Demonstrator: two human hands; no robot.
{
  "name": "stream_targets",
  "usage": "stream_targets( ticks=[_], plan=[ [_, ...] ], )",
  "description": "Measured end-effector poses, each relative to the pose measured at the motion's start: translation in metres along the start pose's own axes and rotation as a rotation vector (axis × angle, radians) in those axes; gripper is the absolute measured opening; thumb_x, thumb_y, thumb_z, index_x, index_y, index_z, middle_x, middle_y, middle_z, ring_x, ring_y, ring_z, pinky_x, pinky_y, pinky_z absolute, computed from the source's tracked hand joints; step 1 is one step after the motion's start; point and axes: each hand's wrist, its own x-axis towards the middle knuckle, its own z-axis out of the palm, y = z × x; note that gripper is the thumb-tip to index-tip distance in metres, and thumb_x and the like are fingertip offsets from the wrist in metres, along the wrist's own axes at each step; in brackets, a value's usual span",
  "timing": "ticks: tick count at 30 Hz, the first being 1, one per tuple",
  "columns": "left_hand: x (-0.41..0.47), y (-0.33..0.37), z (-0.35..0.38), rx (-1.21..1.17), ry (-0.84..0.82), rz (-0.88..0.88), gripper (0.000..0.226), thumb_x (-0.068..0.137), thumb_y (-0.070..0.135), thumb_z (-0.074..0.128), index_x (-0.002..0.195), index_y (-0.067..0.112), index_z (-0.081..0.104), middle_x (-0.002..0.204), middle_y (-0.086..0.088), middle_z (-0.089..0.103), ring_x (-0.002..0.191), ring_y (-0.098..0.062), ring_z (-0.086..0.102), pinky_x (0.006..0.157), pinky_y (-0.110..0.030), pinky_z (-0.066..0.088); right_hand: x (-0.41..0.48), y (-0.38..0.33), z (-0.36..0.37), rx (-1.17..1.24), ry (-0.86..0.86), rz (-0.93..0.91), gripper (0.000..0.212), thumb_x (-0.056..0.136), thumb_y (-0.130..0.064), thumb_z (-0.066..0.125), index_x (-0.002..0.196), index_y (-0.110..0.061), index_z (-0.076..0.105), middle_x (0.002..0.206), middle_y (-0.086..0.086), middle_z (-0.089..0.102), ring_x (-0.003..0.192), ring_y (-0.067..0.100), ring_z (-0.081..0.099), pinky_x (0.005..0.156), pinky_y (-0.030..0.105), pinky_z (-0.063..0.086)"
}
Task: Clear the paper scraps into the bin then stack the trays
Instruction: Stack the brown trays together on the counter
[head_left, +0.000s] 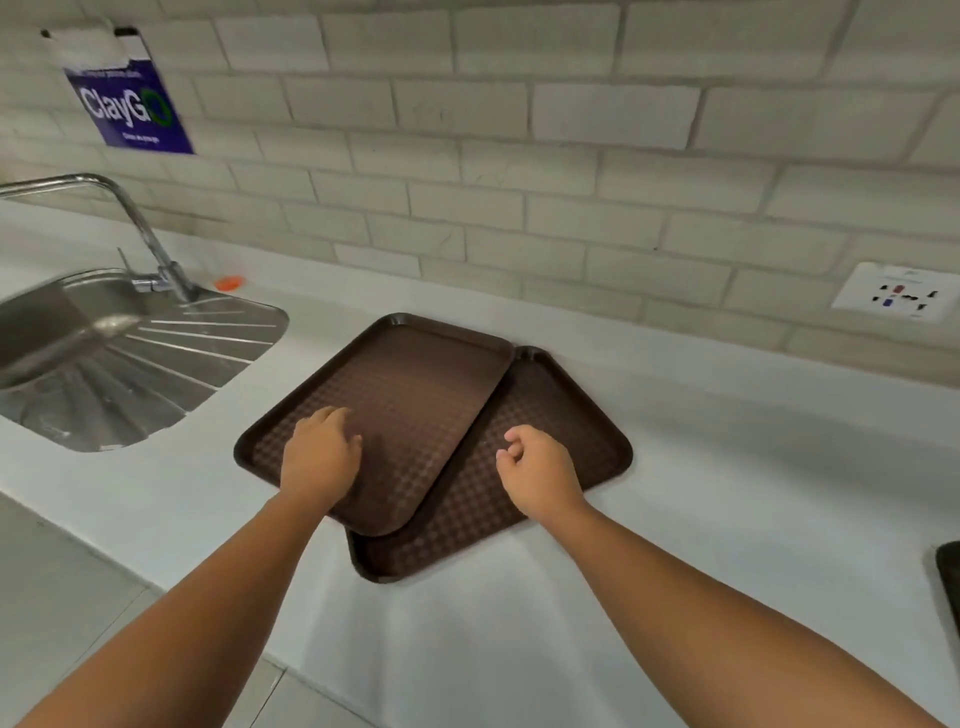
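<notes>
Two brown trays sit on the white counter (701, 467), the upper tray (410, 395) lying skewed across the lower tray (561, 431) so that their corners do not line up; the left hand (319, 457) rests palm-down on the upper tray with its fingers spread flat, gripping nothing, while the right hand (540, 470) hovers over the lower tray with its fingers loosely curled, and whether it touches the surface or pinches anything I cannot tell. The chief risk, as I judge it, is that a push from the flat left hand alone would slide both trays together over the smooth counter rather than squaring one on the other; the near corner of the lower tray already sits close to the counter's front edge, so a careless shove toward the body could tip it off. Steadying the lower tray with the right hand would likely prevent that. Both trays look empty of paper scraps (the patterned surfaces show clean, so the clearing seems done), and no bin is in view; the steel sink (57, 332) to the left holds nothing I can make out.
</notes>
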Motion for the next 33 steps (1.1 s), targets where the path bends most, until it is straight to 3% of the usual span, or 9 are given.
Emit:
stream_targets(
  ticks=[7, 11, 14, 17, 20, 23, 26, 29, 33],
  plan=[
    [0.038, -0.072, 0.005, 0.197, -0.028, -0.103, 0.048, 0.095, 0.038, 0.051, 0.136, 0.013, 0.050, 0.142, -0.012, 0.050, 0.128, -0.035, 0.046, 0.107, -0.052, 0.039, 0.033, -0.023, 0.059, -0.105, -0.092, 0.107, 0.047, 0.094, -0.039, 0.057, 0.131, -0.010, 0.052, 0.105, 0.005, 0.066, 0.103, 0.020, 0.061, 0.089, 0.031, 0.051],
    [0.054, -0.099, 0.010, 0.187, -0.082, -0.247, 0.051, 0.096, 0.040, 0.049, 0.140, 0.014, 0.042, 0.144, -0.014, 0.046, 0.130, -0.038, 0.042, 0.106, -0.055, 0.039, 0.044, -0.028, 0.082, -0.026, -0.156, 0.236, 0.059, 0.093, -0.039, 0.058, 0.141, -0.007, 0.043, 0.106, 0.008, 0.069, 0.104, 0.023, 0.063, 0.087, 0.030, 0.050],
    [0.055, -0.104, 0.016, 0.055, -0.115, -0.315, 0.047, 0.099, 0.035, 0.047, 0.139, 0.012, 0.039, 0.142, -0.015, 0.044, 0.126, -0.039, 0.041, 0.099, -0.053, 0.045, 0.049, -0.029, 0.094, 0.060, -0.159, 0.302, 0.041, 0.092, -0.031, 0.061, 0.128, -0.012, 0.053, 0.102, 0.009, 0.069, 0.096, 0.026, 0.067, 0.084, 0.033, 0.055],
    [0.055, -0.103, 0.020, -0.007, -0.071, -0.350, 0.037, 0.101, 0.025, 0.042, 0.134, 0.009, 0.041, 0.136, -0.020, 0.044, 0.123, -0.040, 0.039, 0.096, -0.052, 0.046, 0.055, -0.030, 0.097, 0.173, -0.158, 0.392, 0.027, 0.092, -0.021, 0.060, 0.116, -0.012, 0.051, 0.104, 0.007, 0.067, 0.079, 0.025, 0.070, 0.072, 0.039, 0.061],
    [0.055, -0.104, 0.018, -0.040, -0.043, -0.403, 0.031, 0.101, 0.016, 0.039, 0.129, 0.005, 0.046, 0.129, -0.022, 0.045, 0.121, -0.040, 0.039, 0.094, -0.052, 0.047, 0.058, -0.034, 0.088, 0.236, -0.166, 0.418, 0.022, 0.093, -0.014, 0.058, 0.113, -0.015, 0.049, 0.105, 0.003, 0.064, 0.077, 0.022, 0.070, 0.061, 0.032, 0.060],
    [0.053, -0.109, 0.017, -0.098, 0.015, -0.425, 0.033, 0.104, 0.022, 0.035, 0.126, 0.005, 0.053, 0.122, -0.020, 0.049, 0.115, -0.039, 0.048, 0.091, -0.052, 0.047, 0.056, -0.036, 0.076, 0.293, -0.172, 0.410, 0.021, 0.094, -0.011, 0.057, 0.112, -0.017, 0.048, 0.107, 0.001, 0.062, 0.082, 0.022, 0.068, 0.057, 0.025, 0.056],
    [0.051, -0.109, 0.016, -0.211, 0.106, -0.404, 0.033, 0.105, 0.026, 0.037, 0.118, 0.004, 0.057, 0.114, -0.020, 0.053, 0.099, -0.041, 0.056, 0.086, -0.049, 0.044, 0.049, -0.036, 0.059, 0.336, -0.157, 0.383, 0.019, 0.092, -0.008, 0.059, 0.103, -0.019, 0.047, 0.101, 0.003, 0.063, 0.083, 0.022, 0.068, 0.063, 0.029, 0.060],
    [0.045, -0.098, 0.011, -0.267, 0.182, -0.298, 0.028, 0.105, 0.027, 0.038, 0.108, 0.007, 0.058, 0.102, -0.018, 0.062, 0.085, -0.034, 0.054, 0.076, -0.042, 0.041, 0.043, -0.033, 0.033, 0.436, -0.143, 0.351, 0.022, 0.087, -0.008, 0.064, 0.095, -0.019, 0.046, 0.098, 0.009, 0.064, 0.089, 0.024, 0.067, 0.076, 0.042, 0.061],
    [0.039, -0.061, 0.000, -0.381, 0.229, -0.165, 0.028, 0.105, 0.031, 0.038, 0.116, 0.013, 0.056, 0.095, -0.016, 0.067, 0.084, -0.036, 0.057, 0.072, -0.039, 0.041, 0.040, -0.031, -0.019, 0.604, -0.004, 0.351, 0.034, 0.090, -0.005, 0.062, 0.112, -0.023, 0.043, 0.103, 0.006, 0.065, 0.091, 0.021, 0.068, 0.083, 0.047, 0.059]
  ],
)
